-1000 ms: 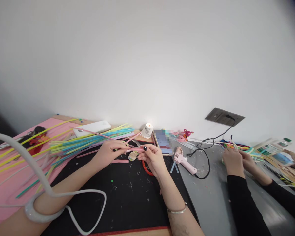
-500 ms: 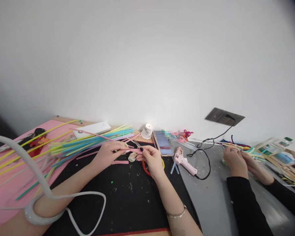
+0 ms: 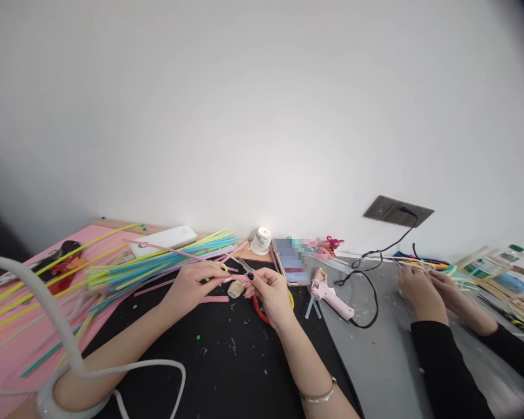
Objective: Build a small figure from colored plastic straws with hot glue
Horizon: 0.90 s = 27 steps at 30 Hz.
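My left hand (image 3: 198,279) pinches a thin pink pipe cleaner (image 3: 239,277), whose long end runs back to the left over a bundle of coloured pipe cleaners (image 3: 157,265). The fingertips of my right hand (image 3: 268,294) are closed on the same pink piece, a short distance to the right. Beneath my right hand lie scissors (image 3: 261,311) with red and yellow handles. Between the hands, a small beige roll (image 3: 235,289) rests on the black mat (image 3: 231,366). A short pink pipe cleaner piece (image 3: 215,299) lies just below my left fingers.
A phone (image 3: 291,262), a white cup (image 3: 261,241) and a pink glue gun (image 3: 332,295) with a black cord stand near the wall. A white cable (image 3: 48,314) crosses my left forearm. At right, another person's hands (image 3: 423,291) work beside a bottle (image 3: 484,265).
The view has shifted slightly, so the table things sit a little lower. My hands keep their hold on the pink pipe cleaner, with my fingers slightly repositioned.
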Each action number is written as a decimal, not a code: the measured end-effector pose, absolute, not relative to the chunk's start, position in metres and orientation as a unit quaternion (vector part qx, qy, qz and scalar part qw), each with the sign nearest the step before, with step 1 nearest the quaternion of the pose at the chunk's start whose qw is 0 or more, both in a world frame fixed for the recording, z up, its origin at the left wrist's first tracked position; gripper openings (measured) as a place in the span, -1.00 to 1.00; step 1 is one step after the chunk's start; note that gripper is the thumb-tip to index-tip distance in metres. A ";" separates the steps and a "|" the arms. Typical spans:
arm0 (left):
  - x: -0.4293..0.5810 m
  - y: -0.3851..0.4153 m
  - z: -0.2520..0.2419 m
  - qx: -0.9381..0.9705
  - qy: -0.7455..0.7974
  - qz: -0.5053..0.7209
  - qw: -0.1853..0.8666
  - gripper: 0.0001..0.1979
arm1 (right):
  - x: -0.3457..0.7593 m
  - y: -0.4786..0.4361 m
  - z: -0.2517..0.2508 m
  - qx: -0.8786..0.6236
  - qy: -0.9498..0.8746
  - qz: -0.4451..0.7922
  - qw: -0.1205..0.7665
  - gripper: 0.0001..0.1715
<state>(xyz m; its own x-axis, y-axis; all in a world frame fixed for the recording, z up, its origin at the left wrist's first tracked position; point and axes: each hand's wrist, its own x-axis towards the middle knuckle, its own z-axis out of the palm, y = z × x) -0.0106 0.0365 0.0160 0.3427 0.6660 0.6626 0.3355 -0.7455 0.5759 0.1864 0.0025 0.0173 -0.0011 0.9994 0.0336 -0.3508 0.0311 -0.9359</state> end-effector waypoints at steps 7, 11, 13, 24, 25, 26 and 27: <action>-0.011 0.037 0.011 0.799 0.314 0.486 0.164 -0.83 | 0.188 0.002 0.019 -0.395 -0.414 0.576 0.584 -0.69; -0.009 0.035 0.012 0.799 0.312 0.490 0.156 -0.83 | 0.188 0.003 0.018 -0.411 -0.420 0.568 0.576 -0.68; -0.009 0.034 0.014 0.790 0.322 0.494 0.164 -0.84 | 0.188 0.003 0.019 -0.416 -0.421 0.559 0.580 -0.67; -0.010 0.033 0.022 0.792 0.313 0.503 0.144 -0.90 | 0.186 -0.002 0.028 -0.410 -0.462 0.520 0.590 -0.76; -0.010 0.032 0.023 0.796 0.307 0.503 0.142 -0.90 | 0.186 -0.002 0.028 -0.411 -0.466 0.519 0.587 -0.76; -0.010 0.032 0.023 0.799 0.302 0.500 0.142 -0.90 | 0.186 -0.002 0.029 -0.412 -0.471 0.519 0.583 -0.76; -0.010 0.032 0.024 0.802 0.299 0.497 0.144 -0.90 | 0.187 -0.002 0.029 -0.411 -0.475 0.519 0.580 -0.77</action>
<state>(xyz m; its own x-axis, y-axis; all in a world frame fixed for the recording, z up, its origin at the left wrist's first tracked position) -0.0101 0.0316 0.0239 0.3277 0.6220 0.7112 0.3367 -0.7802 0.5272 0.1869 -0.0024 0.0295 0.0098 0.9923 0.1232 -0.2116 0.1225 -0.9696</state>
